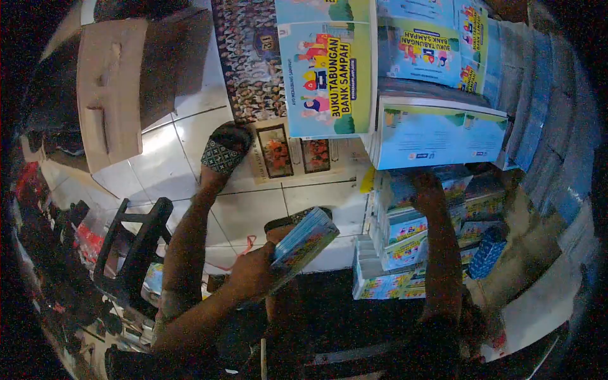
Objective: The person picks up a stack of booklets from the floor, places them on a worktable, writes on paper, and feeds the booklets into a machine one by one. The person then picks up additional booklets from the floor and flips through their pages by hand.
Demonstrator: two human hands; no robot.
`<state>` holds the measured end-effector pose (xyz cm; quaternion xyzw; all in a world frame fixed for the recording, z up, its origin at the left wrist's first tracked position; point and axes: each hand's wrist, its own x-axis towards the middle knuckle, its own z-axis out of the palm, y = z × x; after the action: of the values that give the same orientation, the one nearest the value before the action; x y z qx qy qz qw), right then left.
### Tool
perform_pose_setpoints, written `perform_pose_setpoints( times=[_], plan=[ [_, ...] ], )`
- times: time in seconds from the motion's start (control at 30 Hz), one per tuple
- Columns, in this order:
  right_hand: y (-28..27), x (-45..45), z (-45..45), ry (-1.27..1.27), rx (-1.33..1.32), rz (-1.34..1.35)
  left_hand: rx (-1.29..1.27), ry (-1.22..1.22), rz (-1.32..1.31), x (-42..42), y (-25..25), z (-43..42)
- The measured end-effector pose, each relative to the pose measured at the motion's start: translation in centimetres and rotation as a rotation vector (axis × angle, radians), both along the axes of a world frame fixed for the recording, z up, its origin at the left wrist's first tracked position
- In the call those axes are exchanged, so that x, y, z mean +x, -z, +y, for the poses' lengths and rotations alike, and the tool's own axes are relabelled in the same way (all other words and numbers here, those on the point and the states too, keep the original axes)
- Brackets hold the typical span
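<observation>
My left hand [252, 273] is closed around a thick stack of booklets [308, 244], held tilted above my lap with its page edges facing up. My right hand [430, 195] reaches to the piles of booklets [405, 231] at the right, just below the overhanging large printed sheets [437, 136]. Its fingers are dark and partly hidden against the pile, so their grip is unclear. The printed covers are light blue with yellow and cartoon figures.
Printed posters [329, 76] lie ahead on the white tile floor [253, 206]. At the left are an open cardboard box [111, 95] and a black stool [136, 250]. A blue patterned object [487, 252] sits beside the piles. My sandalled foot [223, 152] is near the posters.
</observation>
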<state>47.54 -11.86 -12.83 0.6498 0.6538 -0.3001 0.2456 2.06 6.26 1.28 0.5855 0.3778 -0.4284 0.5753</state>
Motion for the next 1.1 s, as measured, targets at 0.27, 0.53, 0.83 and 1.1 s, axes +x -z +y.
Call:
perform_pose_setpoints(
  times=[0.27,0.53,0.83,1.1],
  plan=[
    [0.0,-0.7,0.2,0.026,0.08,0.057,0.014,-0.052,-0.03,0.0,-0.4,0.1],
    [-3.5,-2.2,-0.6,0.132,0.179,0.011,0.072,-0.036,-0.044,-0.7,0.4,-1.1],
    [-2.7,-1.4,-1.7,0.127,0.101,-0.023,0.094,-0.029,0.014,0.5,-0.3,-0.7],
    [-1.0,-1.2,-2.3,0.008,0.289,-0.097,0.119,-0.009,-0.006,-0.4,0.1,-1.3]
  ],
)
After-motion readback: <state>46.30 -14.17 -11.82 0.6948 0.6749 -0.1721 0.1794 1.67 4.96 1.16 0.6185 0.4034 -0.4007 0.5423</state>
